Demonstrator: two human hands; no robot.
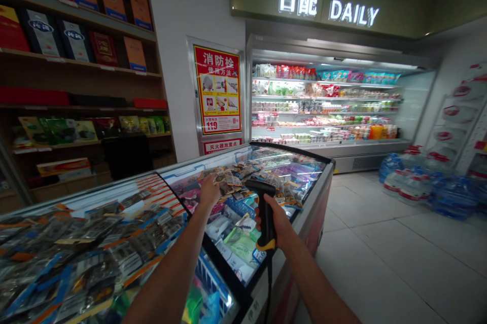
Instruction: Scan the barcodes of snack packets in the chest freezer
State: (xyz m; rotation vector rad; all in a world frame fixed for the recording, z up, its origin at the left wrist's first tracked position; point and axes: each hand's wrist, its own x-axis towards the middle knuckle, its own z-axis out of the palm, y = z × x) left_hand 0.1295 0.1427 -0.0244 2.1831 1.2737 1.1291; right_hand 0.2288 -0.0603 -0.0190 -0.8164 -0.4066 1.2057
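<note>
The right hand [280,223] is gripping the black scanner [266,212] by its handle [268,230], apparently so its head [259,187] is facing the packets [229,182], which are lying spread across the chest freezer [321,189], where the left hand [210,191] is hovering or resting at their edge, its hold impossible to tell

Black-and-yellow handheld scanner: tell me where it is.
Just right of centre in the head view, the black-and-yellow scanner is in the right grip, seen against the glass-topped freezer.
</note>
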